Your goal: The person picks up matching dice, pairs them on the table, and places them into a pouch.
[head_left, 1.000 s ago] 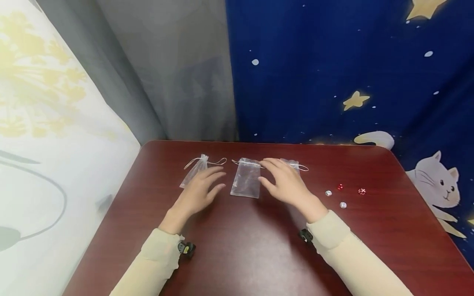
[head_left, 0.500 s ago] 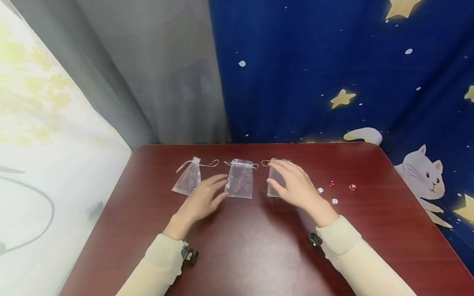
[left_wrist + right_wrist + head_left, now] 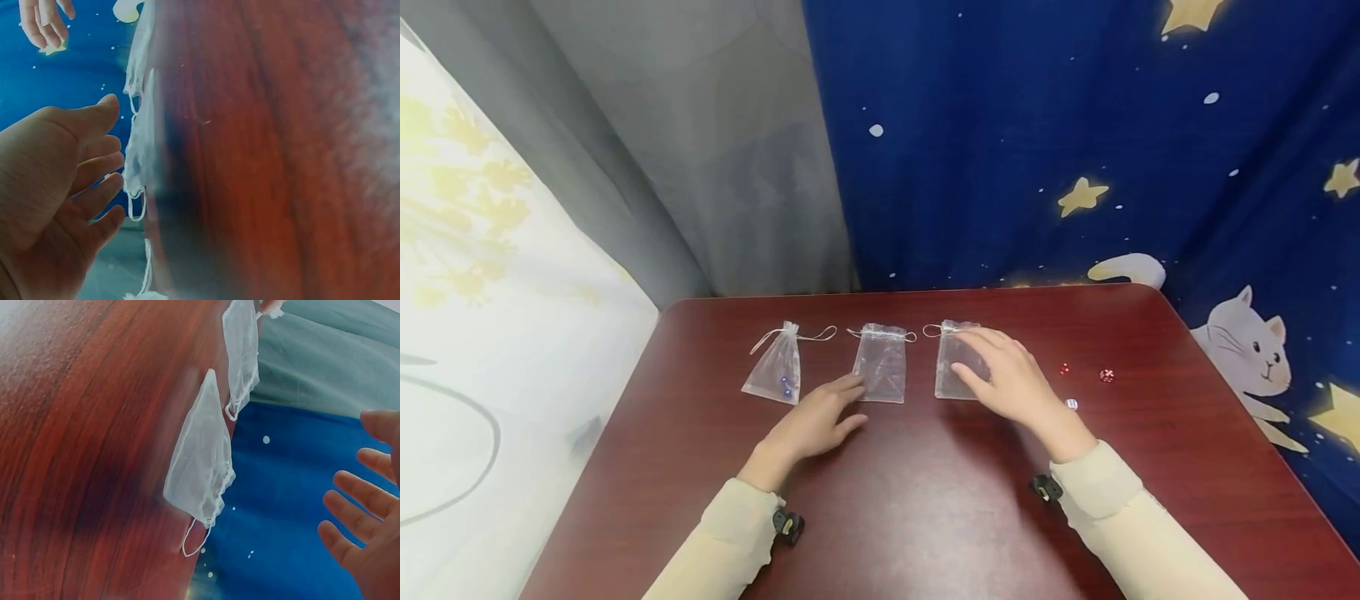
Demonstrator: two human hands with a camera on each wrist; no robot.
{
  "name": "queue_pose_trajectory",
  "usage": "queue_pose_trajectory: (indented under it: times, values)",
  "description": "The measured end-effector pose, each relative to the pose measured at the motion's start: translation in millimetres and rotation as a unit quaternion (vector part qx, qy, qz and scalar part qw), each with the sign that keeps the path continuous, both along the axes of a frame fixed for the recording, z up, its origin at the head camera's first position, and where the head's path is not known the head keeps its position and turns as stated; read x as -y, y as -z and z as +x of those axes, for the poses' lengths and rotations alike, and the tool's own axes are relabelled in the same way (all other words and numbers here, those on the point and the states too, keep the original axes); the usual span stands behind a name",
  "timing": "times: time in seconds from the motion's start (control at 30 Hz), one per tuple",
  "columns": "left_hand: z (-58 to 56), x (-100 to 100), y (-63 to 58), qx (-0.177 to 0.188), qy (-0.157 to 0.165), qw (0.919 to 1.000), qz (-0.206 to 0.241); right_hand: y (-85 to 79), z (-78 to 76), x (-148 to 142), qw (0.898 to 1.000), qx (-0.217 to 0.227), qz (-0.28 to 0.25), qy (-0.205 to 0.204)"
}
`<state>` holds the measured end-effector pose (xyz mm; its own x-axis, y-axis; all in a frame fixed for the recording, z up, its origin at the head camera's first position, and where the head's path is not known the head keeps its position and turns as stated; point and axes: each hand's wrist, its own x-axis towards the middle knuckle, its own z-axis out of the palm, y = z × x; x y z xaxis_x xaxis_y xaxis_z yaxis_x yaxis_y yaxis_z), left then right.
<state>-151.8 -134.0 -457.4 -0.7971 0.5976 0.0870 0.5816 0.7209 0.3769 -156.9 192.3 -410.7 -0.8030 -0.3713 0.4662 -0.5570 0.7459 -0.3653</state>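
Three sheer white drawstring pouches lie in a row on the table. The left pouch [image 3: 775,371] is cinched at its neck and has small blue dice [image 3: 786,387] inside; the middle pouch [image 3: 883,367] and right pouch [image 3: 951,371] lie flat. My left hand [image 3: 812,421], fingers extended, is over the lower left corner of the middle pouch; contact cannot be told. Above the right pouch hovers my right hand [image 3: 1015,383], covering part of it. In the right wrist view that hand [image 3: 369,519] has spread fingers and holds nothing.
Right of my right hand lie two red dice, one small red die [image 3: 1064,368] and one larger red die [image 3: 1107,376], plus a white die [image 3: 1071,404]. The dark red table [image 3: 910,517] ends at a grey and blue curtain [image 3: 955,167]. A pale wall stands left.
My right hand has moved right, from between the middle and right pouches to over the right one. The left hand has shifted right and nearer, uncovering the left pouch. One white die is now hidden.
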Motion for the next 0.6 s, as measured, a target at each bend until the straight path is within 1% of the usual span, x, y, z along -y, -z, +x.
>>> queue_pose_trajectory:
  times: [0.13, 0.3, 0.6]
  values:
    - [2.8, -1, 6.1, 0.011, 0.001, 0.9998, -0.015, 2.4, 0.4, -4, 1.000, 0.005, 0.000, 0.006]
    - [6.8, -2, 8.7, 0.033, -0.004, 0.9985, -0.043, 6.0, 0.5, -11, 1.000, 0.010, 0.002, 0.016]
    - [9.0, -4, 8.2, 0.035, -0.007, 0.9985, -0.042, 11.2, 2.4, -20, 0.999, 0.024, 0.012, 0.028]
